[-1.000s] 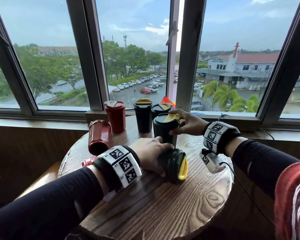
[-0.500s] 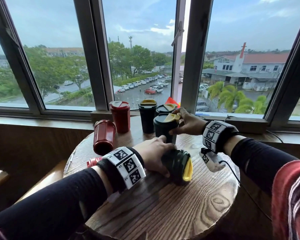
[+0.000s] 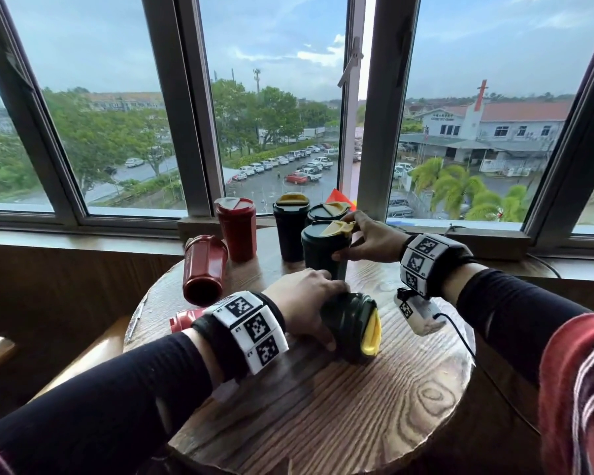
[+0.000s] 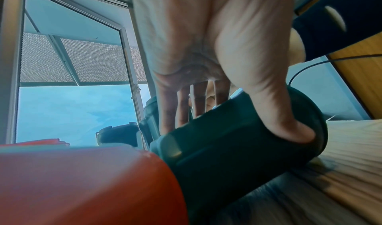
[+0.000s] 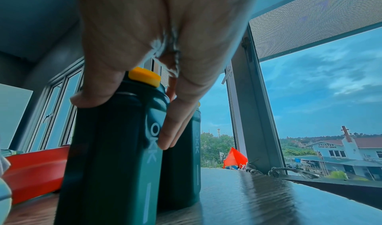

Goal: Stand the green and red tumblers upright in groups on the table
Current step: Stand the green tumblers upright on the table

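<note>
My left hand (image 3: 323,311) grips a green tumbler with a yellow lid (image 3: 355,334) that lies on its side mid-table; the thumb (image 4: 285,124) wraps over its body (image 4: 237,155). My right hand (image 3: 348,240) holds an upright green tumbler (image 3: 323,255) near the top, thumb on one side and fingers (image 5: 175,125) on the other of its body (image 5: 115,146). Two more green tumblers (image 3: 290,231) (image 3: 326,211) stand just behind it. One red tumbler (image 3: 236,231) stands upright, and another (image 3: 203,269) lies on its side. A third red one (image 3: 180,319) lies partly hidden under my left wrist.
The round wooden table (image 3: 374,399) sits against a window sill (image 3: 460,234). A small red flag (image 5: 234,157) and a cable (image 5: 289,171) lie on the sill to the right. A cable (image 3: 460,334) hangs from my right wrist camera.
Both hands stay on the same tumblers. Only the head view has shifted slightly.
</note>
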